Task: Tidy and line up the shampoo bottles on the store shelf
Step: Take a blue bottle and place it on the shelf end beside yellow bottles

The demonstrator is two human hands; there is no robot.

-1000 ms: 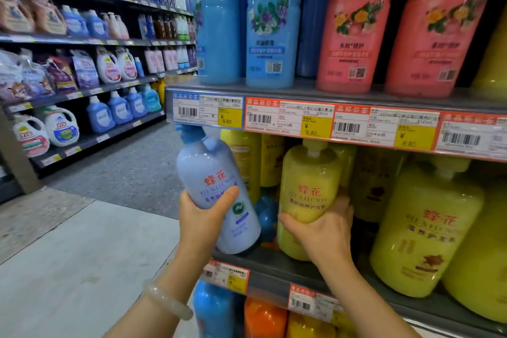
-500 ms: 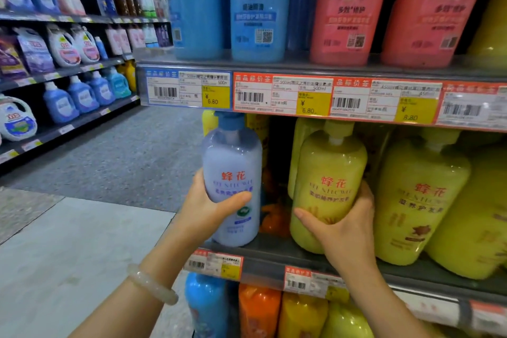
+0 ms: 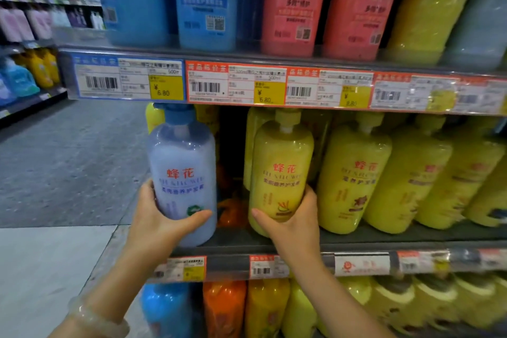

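Observation:
A pale lilac shampoo bottle (image 3: 182,170) with a blue pump cap stands upright at the left end of the middle shelf (image 3: 356,239). My left hand (image 3: 162,217) grips its lower part, thumb across the front. Beside it, across a dark gap, stands a yellow shampoo bottle (image 3: 282,162) with red lettering. My right hand (image 3: 290,219) wraps around its base. Several more yellow bottles (image 3: 354,173) run in a row to the right, leaning slightly.
The upper shelf holds tall blue bottles (image 3: 205,0) and pink bottles (image 3: 293,3) above a price-tag rail (image 3: 236,82). Below are blue, orange and yellow bottles (image 3: 225,307). An orange item (image 3: 230,211) lies deep in the gap. The aisle floor (image 3: 68,162) lies to the left.
The lilac bottle went from tilted outward off the shelf edge to upright on the shelf. The yellow bottle was set upright nearer the front. Both hands stayed on their bottles.

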